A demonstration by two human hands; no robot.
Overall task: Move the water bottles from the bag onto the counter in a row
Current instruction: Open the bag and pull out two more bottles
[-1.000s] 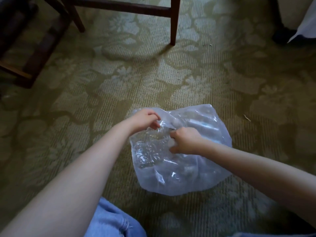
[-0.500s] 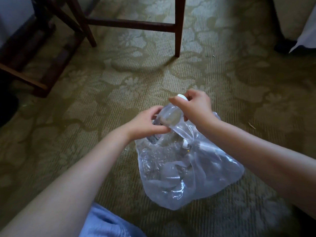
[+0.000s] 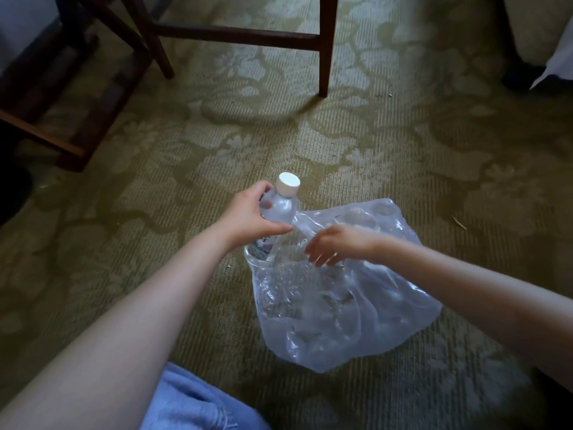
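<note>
A clear plastic bag [image 3: 341, 321] lies on the patterned carpet in front of me, with more clear bottles dimly visible inside. A water bottle [image 3: 279, 209] with a white cap stands up out of the bag's mouth at its left top. My left hand [image 3: 248, 218] is wrapped around the bottle's upper body. My right hand [image 3: 338, 245] hovers just right of the bottle over the bag's opening, fingers spread and pointing down, holding nothing. No counter is in view.
Dark wooden chair legs and a crossbar [image 3: 235, 35] stand at the top. More dark wooden furniture [image 3: 46, 97] fills the top left. My knee in light blue fabric [image 3: 192, 401] is at the bottom. A white cloth corner [image 3: 558, 66] hangs at the top right.
The right hand pulled a bottle up by its cap, then let go and dropped toward the bag's mouth. The left hand shifted from the bag's edge onto the bottle, which now stands higher.
</note>
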